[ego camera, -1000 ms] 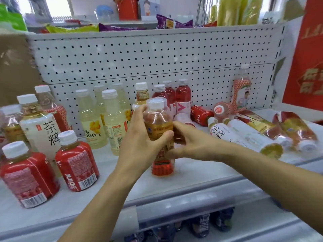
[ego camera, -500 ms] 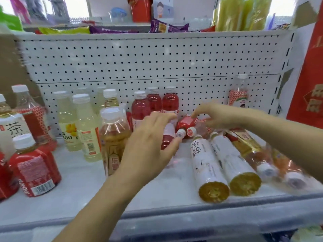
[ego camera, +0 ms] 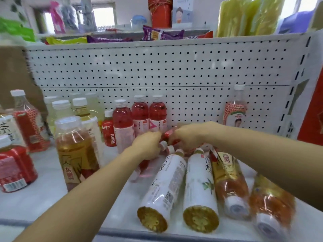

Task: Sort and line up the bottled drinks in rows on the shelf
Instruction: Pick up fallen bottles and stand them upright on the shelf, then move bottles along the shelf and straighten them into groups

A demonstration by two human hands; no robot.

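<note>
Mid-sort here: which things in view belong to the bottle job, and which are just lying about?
Job: small red bottle in the right hand; lying pink bottle under the left hand; lying white tea bottles; lying amber bottles; standing pink bottles; shelf.
Lying about: snack packets, red cups, yellow packs up top.

Purple foil snack packets (ego camera: 162, 34) and a yellow crinkled packet (ego camera: 66, 40) lie above the white perforated metal back panel (ego camera: 174, 67). Behind them stand a red cylindrical tub (ego camera: 161, 13), a cartoon-printed card (ego camera: 182, 12) and tall yellow cellophane packs (ego camera: 248, 16). A red poster (ego camera: 312, 116) fills the far right.
</note>
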